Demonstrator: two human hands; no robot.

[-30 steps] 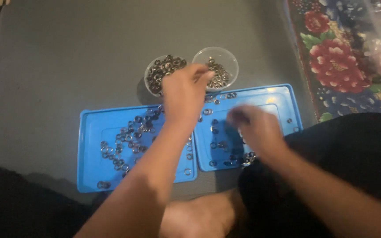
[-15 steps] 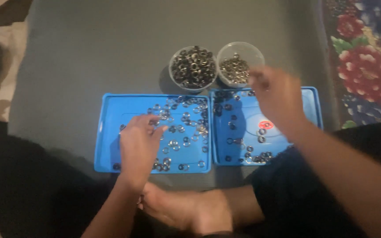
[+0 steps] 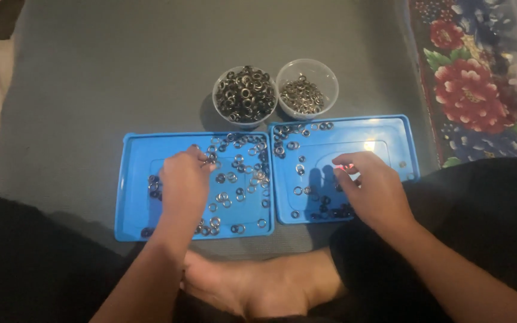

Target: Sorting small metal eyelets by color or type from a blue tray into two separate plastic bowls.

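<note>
Two blue trays lie side by side on a grey mat. The left tray [image 3: 133, 179] is strewn with several small metal rings [image 3: 234, 179]. My left hand [image 3: 181, 188] rests over it, its fingertips pinched on a ring near the tray's upper middle. The right tray [image 3: 390, 134] holds fewer rings, mostly along its left side and lower edge. Over that tray my right hand [image 3: 372, 191] curls its thumb and forefinger close together, down at the tray's surface. What lies between those fingers is hidden.
Two clear cups stand just behind the trays: the left cup [image 3: 245, 96] heaped with dark rings, the right cup [image 3: 307, 90] partly filled with smaller ones. A flowered cloth [image 3: 468, 90] lies at right. My bare foot [image 3: 258, 287] is in front of the trays.
My left hand came back from the cups to the left tray and has shifted towards its upper middle. My right hand went up to the right cup and has dropped back onto the right tray.
</note>
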